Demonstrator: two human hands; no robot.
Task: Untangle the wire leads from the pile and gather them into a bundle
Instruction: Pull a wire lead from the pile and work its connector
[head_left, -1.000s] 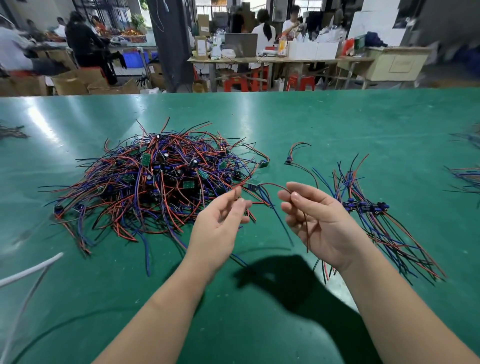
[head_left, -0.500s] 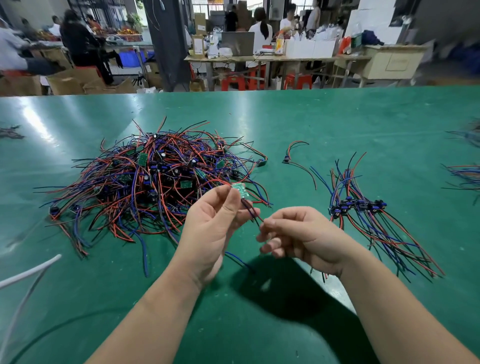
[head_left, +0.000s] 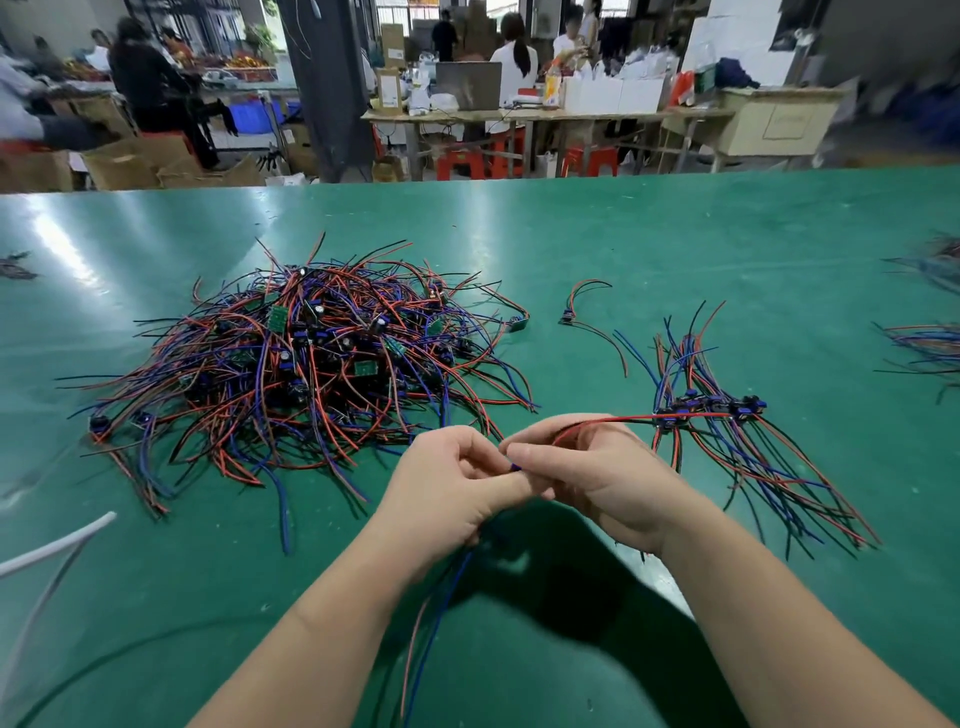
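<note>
A big tangled pile of red, blue and black wire leads (head_left: 306, 364) with small green boards lies on the green table (head_left: 675, 244), left of centre. My left hand (head_left: 452, 493) and my right hand (head_left: 602, 478) meet in front of it, both pinching one wire lead (head_left: 431, 623). Its blue and red wires hang down below my left hand, and a red and black pair runs right from my right hand. To the right lies a sorted bundle of leads (head_left: 727, 431), its blue parts lined up.
A single loose lead (head_left: 587, 312) lies between pile and bundle. More wire groups (head_left: 924, 348) sit at the right edge. A white cable (head_left: 47, 551) crosses the near left. Beyond the table's far edge are people, tables and boxes.
My hands have come together and turned the lead taken from the pile; its wires now hang below my left hand and stretch right from my right hand.
</note>
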